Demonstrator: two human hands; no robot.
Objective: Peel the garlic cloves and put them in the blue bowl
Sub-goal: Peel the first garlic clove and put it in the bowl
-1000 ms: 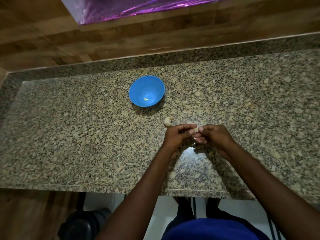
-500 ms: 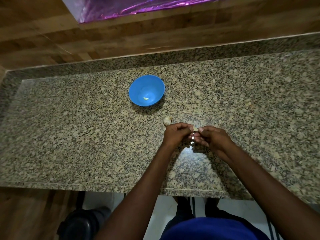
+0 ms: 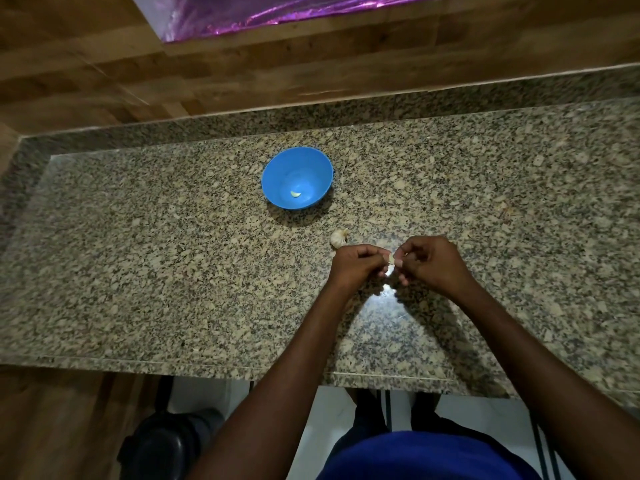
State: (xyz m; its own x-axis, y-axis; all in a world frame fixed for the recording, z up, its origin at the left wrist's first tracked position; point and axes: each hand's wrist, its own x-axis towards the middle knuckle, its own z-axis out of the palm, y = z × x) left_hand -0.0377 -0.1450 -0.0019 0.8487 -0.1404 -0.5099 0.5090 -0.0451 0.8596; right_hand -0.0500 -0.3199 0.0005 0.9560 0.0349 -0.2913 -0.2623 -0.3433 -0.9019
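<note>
Your two arms reached forward, side by side. Your left hand [image 3: 356,266] and right hand [image 3: 431,263] met in the middle, fingers curled in. The fingertips of both hands pinched one small garlic clove [image 3: 391,258] between them

Home kitchen: speckled granite countertop [image 3: 173,271], wood-panelled wall [image 3: 104,71], blue bowl [image 3: 322,174].

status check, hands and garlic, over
Left hand and right hand pinching one garlic clove. One peeled clove in blue bowl. Nothing blocking.
</note>
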